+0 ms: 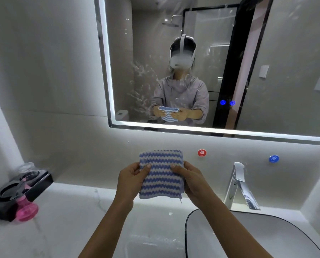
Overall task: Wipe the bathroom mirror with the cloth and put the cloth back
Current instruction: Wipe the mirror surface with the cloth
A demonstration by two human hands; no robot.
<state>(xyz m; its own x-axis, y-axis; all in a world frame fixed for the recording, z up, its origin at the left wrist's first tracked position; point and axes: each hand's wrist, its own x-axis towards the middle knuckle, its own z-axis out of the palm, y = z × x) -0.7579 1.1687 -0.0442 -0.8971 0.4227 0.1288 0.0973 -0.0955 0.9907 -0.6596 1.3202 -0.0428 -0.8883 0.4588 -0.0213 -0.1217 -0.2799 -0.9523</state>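
A blue-and-white zigzag striped cloth (161,174) hangs folded between both hands above the counter, below the mirror. My left hand (132,178) pinches its left edge, thumb on the front. My right hand (190,178) pinches its right edge the same way. The lit-edged bathroom mirror (267,62) fills the wall above. White foamy smears (142,84) streak its glass left of the middle. The mirror reflects a person holding the cloth.
A chrome faucet (239,185) stands right of the hands over a sink (248,237). Red (201,152) and blue (273,158) round labels sit on the wall. At the left a black tray (38,185) holds glasses, with a pink spray bottle (25,207) beside it.
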